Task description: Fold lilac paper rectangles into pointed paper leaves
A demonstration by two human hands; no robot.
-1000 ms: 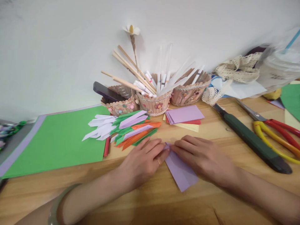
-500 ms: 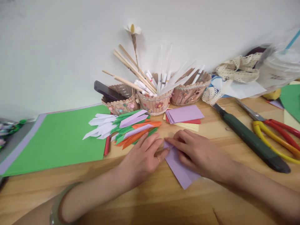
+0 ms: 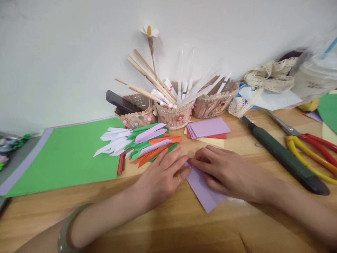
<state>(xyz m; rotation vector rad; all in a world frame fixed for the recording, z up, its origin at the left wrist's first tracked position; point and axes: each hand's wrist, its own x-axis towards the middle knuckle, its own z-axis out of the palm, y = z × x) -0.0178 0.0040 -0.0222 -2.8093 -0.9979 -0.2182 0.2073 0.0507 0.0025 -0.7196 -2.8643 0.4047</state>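
A lilac paper sheet (image 3: 204, 191) lies on the wooden table (image 3: 168, 221) near its front edge. My left hand (image 3: 160, 177) rests flat with its fingers stretched out, the fingertips touching the sheet's left upper edge; a ring sits on one finger. My right hand (image 3: 228, 172) lies over the sheet's upper part, fingers extended and pressing it down. Just beyond my hands is a pile of folded paper strips (image 3: 143, 144) in white, green, lilac and orange.
A green card sheet (image 3: 65, 158) lies left. Three craft-stick baskets (image 3: 175, 114) with sticks, pens and a phone stand at the wall. Behind my hands is a stack of lilac, red and yellow squares (image 3: 207, 130). A dark utility knife (image 3: 284, 160) and scissors (image 3: 310, 147) lie right.
My right hand slid up and left over the lilac sheet, then settled; the sheet turned slightly. My left hand stays almost in place.
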